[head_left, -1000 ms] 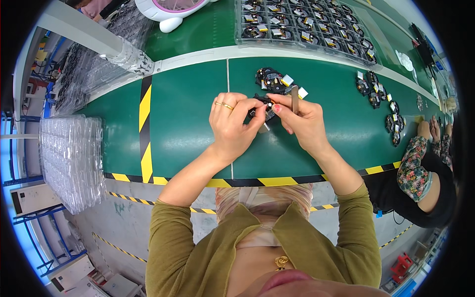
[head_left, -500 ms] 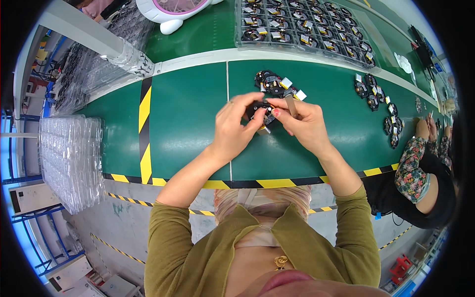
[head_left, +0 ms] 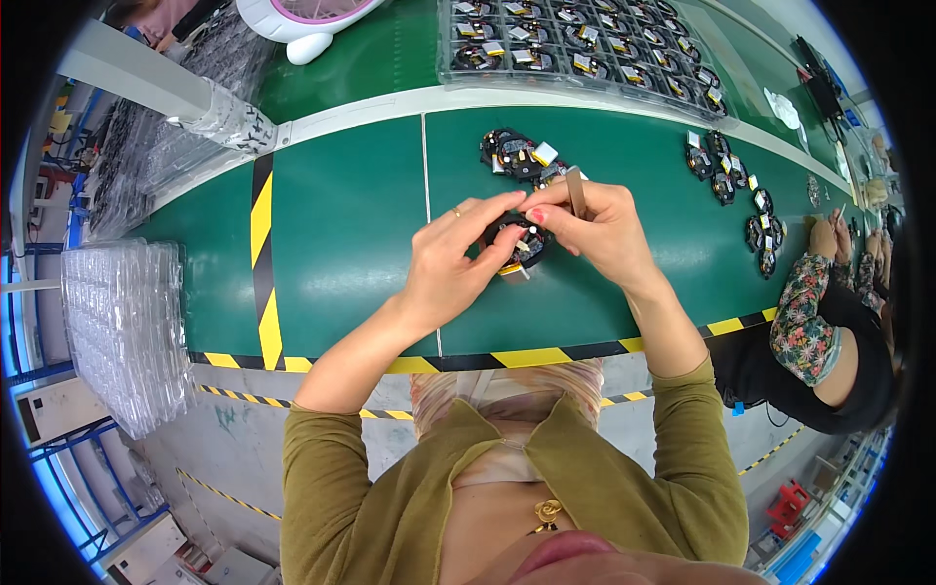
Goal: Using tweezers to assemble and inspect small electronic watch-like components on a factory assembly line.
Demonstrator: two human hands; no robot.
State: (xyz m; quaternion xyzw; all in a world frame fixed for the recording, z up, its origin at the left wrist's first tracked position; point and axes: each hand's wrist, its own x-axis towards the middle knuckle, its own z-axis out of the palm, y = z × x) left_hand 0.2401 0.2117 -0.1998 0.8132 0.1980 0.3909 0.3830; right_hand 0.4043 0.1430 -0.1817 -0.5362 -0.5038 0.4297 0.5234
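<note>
My left hand [head_left: 444, 261] is closed on the edge of a small round black electronic module [head_left: 528, 248], held over the green table. Its open inner side shows small parts, and a silver battery [head_left: 513, 276] with a yellow edge hangs at its lower side. Metal tweezers [head_left: 576, 193] stick up from my right hand [head_left: 612, 234], whose thumb and forefinger are pinched at the module's upper right. The tweezer tips are hidden by the fingers. Just beyond my hands lies a cluster of similar black modules [head_left: 510, 153] with silver batteries.
A clear compartment tray [head_left: 585, 80] full of modules stands on the far shelf. More modules [head_left: 721, 168] lie at right, near a co-worker's hands [head_left: 829, 237]. Stacked clear plastic trays [head_left: 125, 331] stand at left, by a post [head_left: 161, 78]. Striped tape [head_left: 487, 361] marks the table's front edge.
The tweezers now stand more upright in my right hand. More of the module's inner side shows between my hands. The whole view has shifted slightly.
</note>
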